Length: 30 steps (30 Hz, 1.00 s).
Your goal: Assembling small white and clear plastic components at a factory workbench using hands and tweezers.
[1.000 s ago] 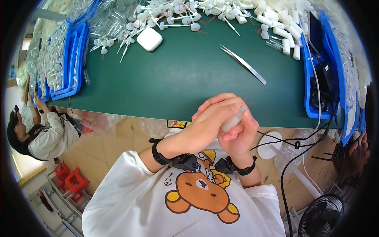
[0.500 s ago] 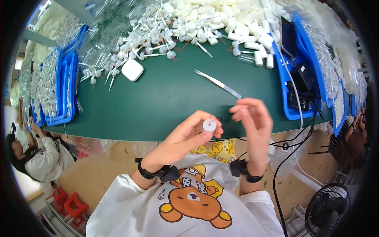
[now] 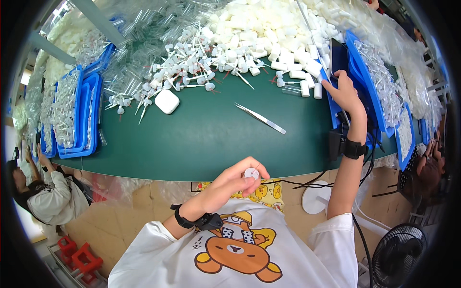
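Note:
My left hand (image 3: pixel 234 183) holds a small white round cap (image 3: pixel 251 173) between thumb and fingertips, just below the near edge of the green table (image 3: pixel 206 139). My right hand (image 3: pixel 342 91) is stretched out to the right, its fingers resting on the rim of a blue tray (image 3: pixel 367 86). What it holds, if anything, is hidden. Metal tweezers (image 3: pixel 260 118) lie on the table between the two hands. A heap of white pump parts with thin tubes (image 3: pixel 201 57) lies at the far side.
A small white rounded case (image 3: pixel 166 101) lies left of the tweezers. Stacked blue trays of clear tubes (image 3: pixel 77 115) stand at the left. White foam pieces (image 3: pixel 269 24) pile up at the back. Black cables (image 3: pixel 307 183) hang off the table edge. Another person (image 3: pixel 43 192) sits lower left; a fan (image 3: pixel 401 261) lower right.
My hands were clasped together on a white part, then came apart. The left now keeps the cap near the table edge and the right has reached out to the blue tray.

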{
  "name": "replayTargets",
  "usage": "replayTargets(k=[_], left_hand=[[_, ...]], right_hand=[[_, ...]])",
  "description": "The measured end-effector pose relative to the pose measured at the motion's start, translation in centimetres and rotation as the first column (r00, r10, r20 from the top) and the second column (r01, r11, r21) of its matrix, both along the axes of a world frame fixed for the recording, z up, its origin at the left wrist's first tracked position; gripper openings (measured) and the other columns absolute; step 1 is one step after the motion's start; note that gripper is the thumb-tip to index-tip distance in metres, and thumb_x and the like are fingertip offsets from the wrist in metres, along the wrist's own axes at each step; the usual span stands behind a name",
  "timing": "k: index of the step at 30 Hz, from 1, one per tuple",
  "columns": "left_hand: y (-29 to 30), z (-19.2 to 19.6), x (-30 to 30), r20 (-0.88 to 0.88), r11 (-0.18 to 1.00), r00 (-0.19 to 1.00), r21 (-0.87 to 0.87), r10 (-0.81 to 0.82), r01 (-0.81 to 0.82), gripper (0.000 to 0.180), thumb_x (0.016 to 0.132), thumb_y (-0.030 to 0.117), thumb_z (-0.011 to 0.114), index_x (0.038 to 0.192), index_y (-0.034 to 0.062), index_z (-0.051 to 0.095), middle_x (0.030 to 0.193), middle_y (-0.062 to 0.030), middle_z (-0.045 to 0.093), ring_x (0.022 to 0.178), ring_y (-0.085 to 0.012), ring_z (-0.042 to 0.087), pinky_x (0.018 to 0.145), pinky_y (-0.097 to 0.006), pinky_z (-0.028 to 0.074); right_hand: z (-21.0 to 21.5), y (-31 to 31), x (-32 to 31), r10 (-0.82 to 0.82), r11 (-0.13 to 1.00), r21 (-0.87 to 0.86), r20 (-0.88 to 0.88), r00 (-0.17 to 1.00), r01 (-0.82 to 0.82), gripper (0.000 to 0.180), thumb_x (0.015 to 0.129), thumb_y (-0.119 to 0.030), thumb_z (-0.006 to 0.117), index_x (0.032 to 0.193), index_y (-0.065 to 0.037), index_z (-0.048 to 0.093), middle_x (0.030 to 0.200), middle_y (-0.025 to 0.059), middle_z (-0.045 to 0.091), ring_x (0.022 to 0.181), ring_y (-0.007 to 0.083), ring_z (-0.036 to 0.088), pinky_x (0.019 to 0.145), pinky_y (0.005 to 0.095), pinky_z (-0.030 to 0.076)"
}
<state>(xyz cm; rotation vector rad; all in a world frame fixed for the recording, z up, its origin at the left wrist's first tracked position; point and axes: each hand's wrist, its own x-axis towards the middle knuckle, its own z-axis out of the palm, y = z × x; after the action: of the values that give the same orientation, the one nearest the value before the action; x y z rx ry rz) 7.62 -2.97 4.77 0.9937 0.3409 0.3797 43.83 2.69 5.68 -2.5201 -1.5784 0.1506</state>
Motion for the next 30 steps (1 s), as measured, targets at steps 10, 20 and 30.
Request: replayTargets(k=[10,20,30], left_hand=[[-0.3,0.4,-0.1,-0.025,0.996,0.995,-0.014,0.093,-0.094,0.019,0.095,0.022,0.042,0.103,0.0053,0.046,0.073,-0.0026,0.048,0.065,-0.0099,0.042,0.061,-0.024,0.036],[-0.4,-0.2,-0.2,0.111,0.979,0.974,0.026,0.198,-0.202,0.030,0.101,0.026,0.029,0.113,0.0028,0.045,0.087,-0.0055,0.050,0.080,-0.0131,0.052,0.078,-0.029,0.044],[-0.8,0.5,-1.0,0.073,0.972,0.973,0.072,0.219,-0.224,0.045,0.093,0.051,0.035,0.093,0.0071,0.046,0.075,-0.0044,0.048,0.070,-0.0129,0.046,0.067,-0.027,0.039]], right_hand=[[-0.1,-0.4,-0.9,0.052,0.993,0.098,0.070,0.996,-0.059,0.059,0.083,-0.046,0.059,0.119,-0.002,0.046,0.122,0.0179,0.050,0.119,0.0313,0.043,0.098,0.0452,0.031],[5.0,-7.9,-13.7,0.559,0.824,0.256,-0.229,0.797,-0.505,0.054,0.082,-0.024,0.066,0.122,0.004,0.043,0.124,0.0253,0.046,0.117,0.0399,0.042,0.098,0.0424,0.036],[1.7,-10.8,-22.7,0.354,0.900,0.378,-0.924,-0.145,-0.215,0.056,0.088,-0.019,0.056,0.135,0.000,0.029,0.134,0.0196,0.042,0.114,0.0280,0.049,0.096,0.0364,0.038]])
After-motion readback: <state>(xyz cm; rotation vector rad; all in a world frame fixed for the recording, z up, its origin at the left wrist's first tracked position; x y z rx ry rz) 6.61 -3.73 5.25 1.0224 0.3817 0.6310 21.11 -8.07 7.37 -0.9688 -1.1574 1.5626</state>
